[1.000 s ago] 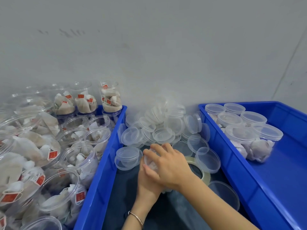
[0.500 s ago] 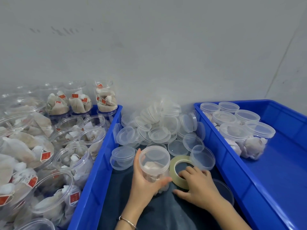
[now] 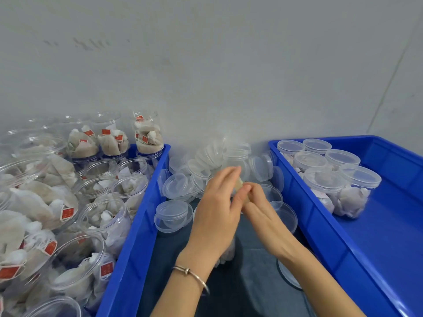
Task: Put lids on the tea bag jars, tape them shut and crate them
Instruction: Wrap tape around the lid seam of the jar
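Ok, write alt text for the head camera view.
Two bare hands, left hand and right hand, meet over a clear plastic tea bag jar, pinching a yellowish tape roll. Loose clear round lids lie behind them. Left blue plastic crate holds open jars; right blue plastic crate holds lidded ones.

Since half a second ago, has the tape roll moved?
Yes. The tape roll is up off the dark cloth, pinched between the left hand and right hand, now in front of the loose lids.
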A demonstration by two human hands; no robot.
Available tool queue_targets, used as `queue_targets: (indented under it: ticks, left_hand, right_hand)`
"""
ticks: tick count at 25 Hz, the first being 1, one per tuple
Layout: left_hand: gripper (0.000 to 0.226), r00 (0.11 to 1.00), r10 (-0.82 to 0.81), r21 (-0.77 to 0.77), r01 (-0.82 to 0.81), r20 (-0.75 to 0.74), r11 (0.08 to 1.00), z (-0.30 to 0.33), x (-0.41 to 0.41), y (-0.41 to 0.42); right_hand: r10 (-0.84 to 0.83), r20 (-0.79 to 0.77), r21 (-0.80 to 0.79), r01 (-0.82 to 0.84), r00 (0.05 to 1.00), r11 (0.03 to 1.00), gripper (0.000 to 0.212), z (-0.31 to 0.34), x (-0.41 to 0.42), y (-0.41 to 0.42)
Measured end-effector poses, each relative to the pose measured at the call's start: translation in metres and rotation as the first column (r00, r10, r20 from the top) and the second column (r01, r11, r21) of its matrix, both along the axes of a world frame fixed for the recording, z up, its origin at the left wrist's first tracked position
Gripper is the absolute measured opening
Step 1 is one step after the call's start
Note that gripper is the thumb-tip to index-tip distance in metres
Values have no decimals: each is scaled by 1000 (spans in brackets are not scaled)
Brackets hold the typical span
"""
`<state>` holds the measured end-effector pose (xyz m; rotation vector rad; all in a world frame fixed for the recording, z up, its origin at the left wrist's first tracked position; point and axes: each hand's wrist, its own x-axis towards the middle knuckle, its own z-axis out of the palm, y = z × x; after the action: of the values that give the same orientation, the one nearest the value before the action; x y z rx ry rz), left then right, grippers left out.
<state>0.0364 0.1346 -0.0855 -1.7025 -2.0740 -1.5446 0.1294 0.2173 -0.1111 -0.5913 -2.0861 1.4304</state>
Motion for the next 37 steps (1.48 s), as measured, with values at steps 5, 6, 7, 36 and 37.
queue_targets:
  ticks: [5, 6, 7, 36, 37]
  left_hand:
    - [39, 995, 73, 77, -68, -67, 995, -9, 9, 1]
    - [39, 994, 99, 113, -93, -53, 989, -11, 10, -1]
    - [37, 992, 121, 143, -113, -47, 983, -12, 11, -2]
    - [15, 923, 96, 268, -206, 374, 941, -19, 7, -6]
    - [14, 938, 90, 241, -178, 333, 954, -20, 9, -6]
  right_hand:
    - [27, -25, 113, -24, 999, 993, 34, 1, 6, -9]
    - [12, 4, 113, -12, 1000, 994, 44, 0, 6, -10]
    - [0, 28, 122, -3, 1000, 993, 51, -2, 5, -11]
    - [-158, 92, 523, 87, 983, 848, 39, 7, -1, -20]
    - [-159, 104, 517, 83, 982, 852, 38, 7, -1, -20]
